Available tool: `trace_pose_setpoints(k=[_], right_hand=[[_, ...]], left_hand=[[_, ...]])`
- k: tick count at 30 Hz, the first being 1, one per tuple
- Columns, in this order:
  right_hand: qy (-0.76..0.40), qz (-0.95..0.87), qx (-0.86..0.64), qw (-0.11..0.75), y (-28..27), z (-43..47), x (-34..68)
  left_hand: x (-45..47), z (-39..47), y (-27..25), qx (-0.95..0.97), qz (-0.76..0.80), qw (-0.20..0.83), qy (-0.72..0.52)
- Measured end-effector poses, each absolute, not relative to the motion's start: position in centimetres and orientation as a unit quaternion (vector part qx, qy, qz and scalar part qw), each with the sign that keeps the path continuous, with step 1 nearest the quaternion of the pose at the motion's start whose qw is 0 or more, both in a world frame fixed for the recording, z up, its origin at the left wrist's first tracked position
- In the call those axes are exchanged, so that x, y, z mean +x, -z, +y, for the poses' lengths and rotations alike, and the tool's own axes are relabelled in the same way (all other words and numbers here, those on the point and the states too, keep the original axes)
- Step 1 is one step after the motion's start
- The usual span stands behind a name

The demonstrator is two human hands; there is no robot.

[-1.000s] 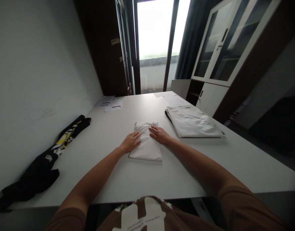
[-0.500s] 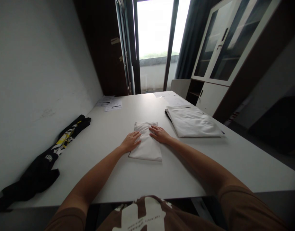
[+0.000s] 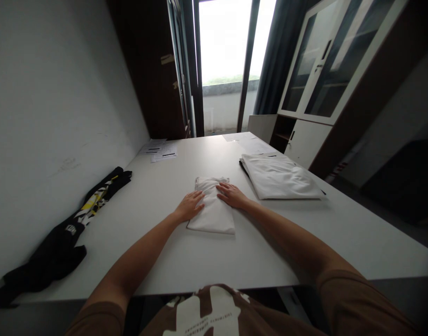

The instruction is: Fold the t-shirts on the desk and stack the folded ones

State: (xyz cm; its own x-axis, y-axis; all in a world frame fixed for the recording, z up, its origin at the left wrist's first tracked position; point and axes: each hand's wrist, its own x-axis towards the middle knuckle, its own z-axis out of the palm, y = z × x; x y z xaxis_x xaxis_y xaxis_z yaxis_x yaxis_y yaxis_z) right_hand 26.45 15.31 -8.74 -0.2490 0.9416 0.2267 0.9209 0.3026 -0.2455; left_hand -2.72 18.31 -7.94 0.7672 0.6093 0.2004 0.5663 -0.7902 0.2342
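Note:
A small folded white cloth [image 3: 214, 217], perhaps a garment, lies flat on the white table [image 3: 200, 261] in front of me. Along its left edge rests my left hand [image 3: 190, 206], palm down with the fingers stretched over the fabric. My right hand [image 3: 232, 195] lies flat on the right edge, its fingertips pointing inward across the cloth. Both hands are open and press on the top without gripping. The cloth is slightly wrinkled between them, and its far edge shows beyond my fingers.
A larger folded white cloth [image 3: 280, 179] lies at the right, with something dark under it. Along the left wall stretches a crumpled black garment [image 3: 56, 247] with yellow and white patterning. Paper sheets [image 3: 164, 151] lie at the far left. A glass-door cabinet [image 3: 314, 70] stands beyond the right side.

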Motion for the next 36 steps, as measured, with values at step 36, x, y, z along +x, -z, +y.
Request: trace_pose_setpoints(k=[36], right_hand=[[-0.023, -0.790, -0.586, 0.177, 9.10, 15.49, 26.60]], left_hand=[[-2.87, 18.77, 8.61, 0.936, 0.305, 0.087, -0.152]])
